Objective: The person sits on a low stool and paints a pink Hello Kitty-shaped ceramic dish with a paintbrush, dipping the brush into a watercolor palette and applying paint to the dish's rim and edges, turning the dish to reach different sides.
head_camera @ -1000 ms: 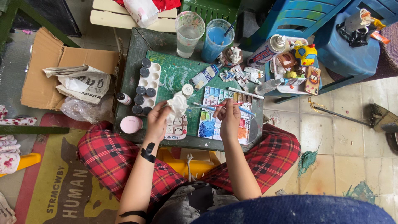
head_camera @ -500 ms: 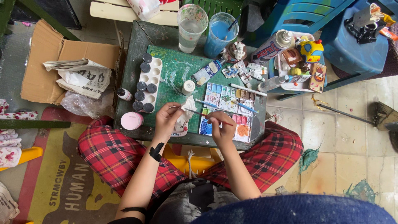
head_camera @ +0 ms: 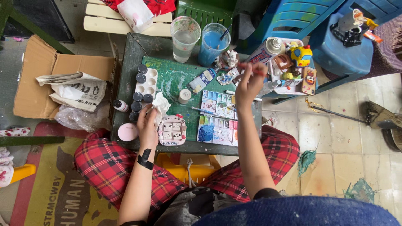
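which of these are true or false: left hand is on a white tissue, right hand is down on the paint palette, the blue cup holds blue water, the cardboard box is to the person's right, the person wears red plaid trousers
1. The left hand is on a white tissue. True.
2. The right hand rests on the paint palette. False: it is raised beyond the palette, holding a thin red-tipped tool near the small figurines.
3. The blue cup holds blue water. True.
4. The cardboard box is to the person's right. False: it lies on their left, beside the small table.
5. The person wears red plaid trousers. True.
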